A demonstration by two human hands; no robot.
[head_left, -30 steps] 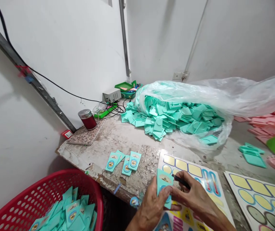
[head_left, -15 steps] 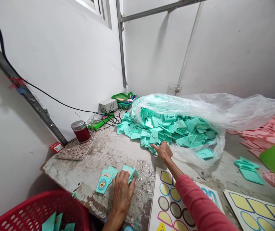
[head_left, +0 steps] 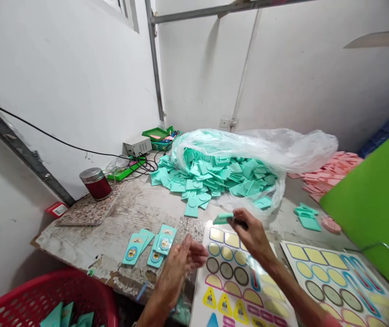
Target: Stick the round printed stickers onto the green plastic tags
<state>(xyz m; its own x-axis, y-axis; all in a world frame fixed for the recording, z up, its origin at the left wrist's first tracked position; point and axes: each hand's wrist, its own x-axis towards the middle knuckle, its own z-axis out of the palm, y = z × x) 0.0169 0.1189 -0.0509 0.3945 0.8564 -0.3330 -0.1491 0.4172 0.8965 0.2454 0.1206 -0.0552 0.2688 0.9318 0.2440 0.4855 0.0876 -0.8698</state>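
Observation:
My right hand (head_left: 251, 234) pinches a small teal plastic piece (head_left: 223, 218) above the top of a sticker sheet (head_left: 235, 281). A thin dark tool also sticks out of that hand. My left hand (head_left: 181, 261) hovers empty with loosely curved fingers over the worn table (head_left: 136, 213), just right of several teal cards with round stickers (head_left: 152, 243). A big heap of teal pieces (head_left: 215, 177) spills from a clear plastic bag (head_left: 259, 147) at the back of the table.
A red basket (head_left: 44, 299) with teal pieces stands low at the left. A red tin (head_left: 95, 184), cables and a grey box (head_left: 136, 147) line the wall. Pink pieces (head_left: 331, 170), a second sticker sheet (head_left: 344, 281) and a green board (head_left: 375, 200) lie to the right.
My right hand has come back from the heap with a teal piece. My left hand has lifted off the stickered cards and moved right. The view has swung to the right.

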